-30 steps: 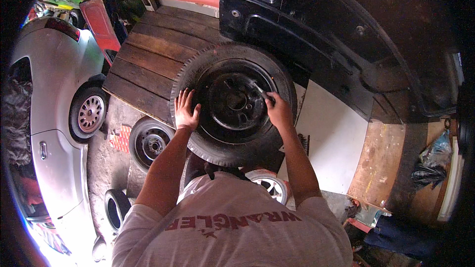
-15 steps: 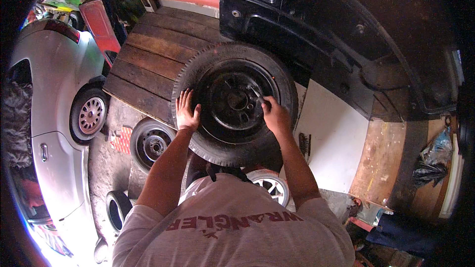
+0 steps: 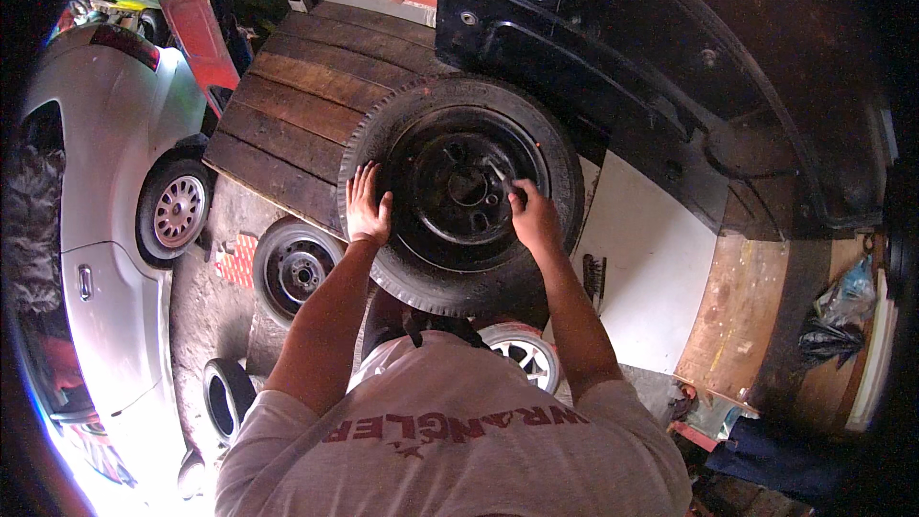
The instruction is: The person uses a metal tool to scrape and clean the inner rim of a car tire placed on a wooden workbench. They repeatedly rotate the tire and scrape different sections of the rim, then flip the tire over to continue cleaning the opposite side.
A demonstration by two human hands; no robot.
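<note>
A wheel with a black steel rim (image 3: 442, 227) and a worn black tyre (image 3: 450, 295) lies before me, its outer face up, partly over a plank bench. My left hand (image 3: 368, 214) is open, fingers stretched, resting flat on the tyre's left sidewall beside the rim edge. In the closed fingers of my right hand (image 3: 535, 218) is a screwdriver-like tool (image 3: 504, 179) with a dark handle and a thin metal shaft. Its tip points up-left over the rim, near the round centre hole. Whether the tip touches the rim, I cannot tell.
Dark wooden planks (image 3: 297, 110) lie beyond the wheel. A silver car (image 3: 115, 278) stands at the left. Near my left forearm are a second wheel (image 3: 297, 273) and a loose tyre (image 3: 228, 400). A wire brush (image 3: 593, 278) lies on the white panel (image 3: 651, 273) at right.
The whole view has shifted slightly. Both hands keep nearly the same places on the wheel, and the tool stays in my right hand.
</note>
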